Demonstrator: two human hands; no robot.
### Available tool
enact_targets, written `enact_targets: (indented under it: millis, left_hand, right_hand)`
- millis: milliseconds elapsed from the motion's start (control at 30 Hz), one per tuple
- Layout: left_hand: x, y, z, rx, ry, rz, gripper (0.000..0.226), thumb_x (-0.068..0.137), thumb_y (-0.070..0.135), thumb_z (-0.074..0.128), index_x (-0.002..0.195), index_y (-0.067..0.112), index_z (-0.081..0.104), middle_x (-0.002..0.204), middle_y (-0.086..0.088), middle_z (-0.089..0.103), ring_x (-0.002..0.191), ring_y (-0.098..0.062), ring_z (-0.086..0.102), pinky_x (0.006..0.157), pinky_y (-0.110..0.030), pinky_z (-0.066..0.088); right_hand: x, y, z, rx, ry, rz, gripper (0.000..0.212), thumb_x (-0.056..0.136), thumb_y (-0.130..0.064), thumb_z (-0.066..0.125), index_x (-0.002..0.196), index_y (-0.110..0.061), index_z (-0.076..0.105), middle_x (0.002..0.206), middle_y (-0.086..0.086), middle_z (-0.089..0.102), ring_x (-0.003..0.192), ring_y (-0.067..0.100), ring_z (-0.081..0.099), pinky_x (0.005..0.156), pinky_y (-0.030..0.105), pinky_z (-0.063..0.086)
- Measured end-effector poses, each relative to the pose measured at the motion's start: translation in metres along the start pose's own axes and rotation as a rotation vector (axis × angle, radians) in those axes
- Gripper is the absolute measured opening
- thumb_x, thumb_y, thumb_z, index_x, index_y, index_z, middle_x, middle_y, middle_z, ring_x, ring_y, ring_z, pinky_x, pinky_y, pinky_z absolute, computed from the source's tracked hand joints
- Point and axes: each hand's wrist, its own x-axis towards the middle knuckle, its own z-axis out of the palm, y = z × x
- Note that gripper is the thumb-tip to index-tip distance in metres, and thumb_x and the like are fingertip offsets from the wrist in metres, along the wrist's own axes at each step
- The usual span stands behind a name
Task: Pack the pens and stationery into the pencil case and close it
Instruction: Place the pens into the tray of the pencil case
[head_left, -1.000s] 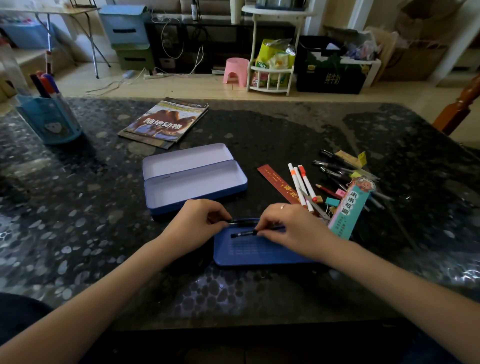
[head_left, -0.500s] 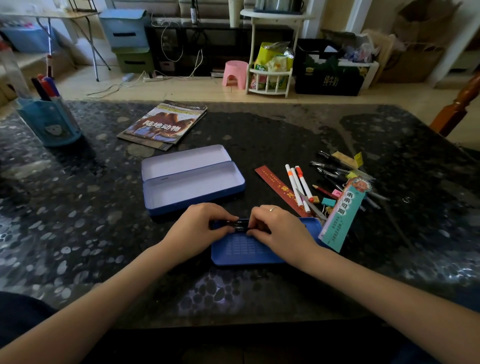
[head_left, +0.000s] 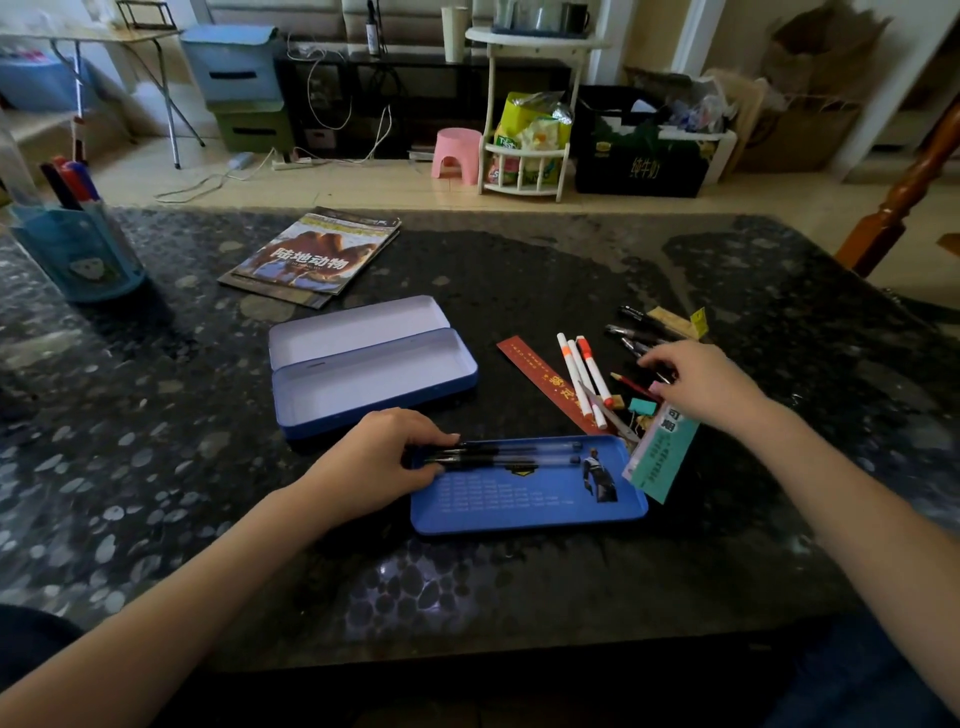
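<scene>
An open blue tin pencil case (head_left: 363, 379) lies mid-table with its white inside showing. Nearer me sits a blue inner tray (head_left: 524, 499) with two black pens (head_left: 519, 453) along its far edge. My left hand (head_left: 379, 460) rests on the tray's left end, fingertips on the pens' ends. My right hand (head_left: 701, 382) hovers with fingers apart over a pile of black pens (head_left: 631, 332) to the right. Beside it lie white markers with orange caps (head_left: 582, 379), a red ruler (head_left: 550, 384), small clips and erasers (head_left: 641, 408), and a teal packet (head_left: 662, 452).
A magazine (head_left: 317, 254) lies behind the case. A blue pen holder (head_left: 78, 254) with markers stands at the far left of the dark pebble-patterned table (head_left: 467, 582). A wooden chair post (head_left: 904, 197) rises at the right edge.
My right hand left the pens on the tray and moved right and away, over the loose pens. The left hand stays at the tray's left end.
</scene>
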Motion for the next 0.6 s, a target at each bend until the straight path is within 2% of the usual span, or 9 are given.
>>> enact_targets:
  millis: [167,267,367,400,433,533,600]
  left_hand:
    - [0.000,-0.003,-0.001,-0.016,0.010,0.010,0.039,0.081,0.019,0.071,0.119,0.026,0.064,0.104,0.013,0.063,0.094,-0.002,0.058,0.083,-0.015,0.048]
    - [0.000,-0.004,-0.002,-0.030,0.017,0.006,0.039,0.080,0.018,0.072,0.118,0.026,0.065,0.104,0.011,0.065,0.094,-0.003,0.059,0.084,-0.018,0.049]
    - [0.000,-0.005,-0.002,-0.039,0.013,0.002,0.040,0.080,0.018,0.072,0.118,0.027,0.065,0.104,0.012,0.064,0.094,-0.003,0.058,0.083,-0.017,0.048]
    - [0.001,-0.006,-0.002,-0.046,0.015,-0.001,0.040,0.080,0.018,0.072,0.118,0.026,0.065,0.103,0.013,0.064,0.093,-0.003,0.058,0.082,-0.016,0.048]
    - [0.001,-0.006,-0.001,-0.052,0.018,-0.004,0.039,0.080,0.018,0.072,0.118,0.026,0.065,0.103,0.013,0.063,0.093,-0.003,0.058,0.081,-0.015,0.048]
    - [0.001,-0.006,-0.001,-0.054,0.024,-0.012,0.039,0.080,0.017,0.072,0.117,0.026,0.065,0.103,0.012,0.064,0.093,-0.003,0.058,0.080,-0.015,0.048]
    - [0.000,-0.006,0.001,-0.056,0.034,-0.016,0.039,0.080,0.017,0.072,0.118,0.026,0.065,0.104,0.012,0.064,0.093,-0.003,0.058,0.079,-0.015,0.048]
  right_hand:
    - [0.007,0.018,0.001,0.063,0.024,0.046,0.049,0.084,0.005,0.059,0.121,-0.026,0.060,0.137,0.006,0.050,0.116,0.024,0.055,0.084,0.037,0.053]
    - [0.013,0.026,-0.001,0.008,0.059,0.074,0.056,0.079,0.003,0.066,0.125,-0.028,0.055,0.138,0.009,0.043,0.114,0.026,0.053,0.080,0.035,0.052]
    - [0.017,0.034,-0.007,-0.074,-0.077,0.177,0.074,0.072,-0.006,0.078,0.132,-0.032,0.044,0.135,0.010,0.044,0.119,0.029,0.050,0.088,0.042,0.050]
    - [0.018,0.038,-0.008,-0.064,-0.106,0.200,0.074,0.071,-0.009,0.080,0.131,-0.030,0.043,0.133,0.010,0.047,0.117,0.028,0.051,0.088,0.041,0.050]
    - [0.018,0.040,-0.009,-0.047,-0.096,0.207,0.066,0.070,-0.013,0.081,0.125,-0.026,0.047,0.128,0.011,0.049,0.112,0.027,0.053,0.085,0.039,0.050]
    - [0.017,0.043,-0.006,-0.076,0.045,0.182,0.029,0.073,-0.025,0.080,0.082,-0.022,0.053,0.112,0.010,0.054,0.095,0.023,0.054,0.077,0.037,0.050]
    - [0.013,0.040,-0.002,-0.133,0.076,0.175,0.025,0.076,-0.031,0.077,0.067,-0.027,0.054,0.105,0.008,0.057,0.095,0.024,0.056,0.080,0.040,0.053]
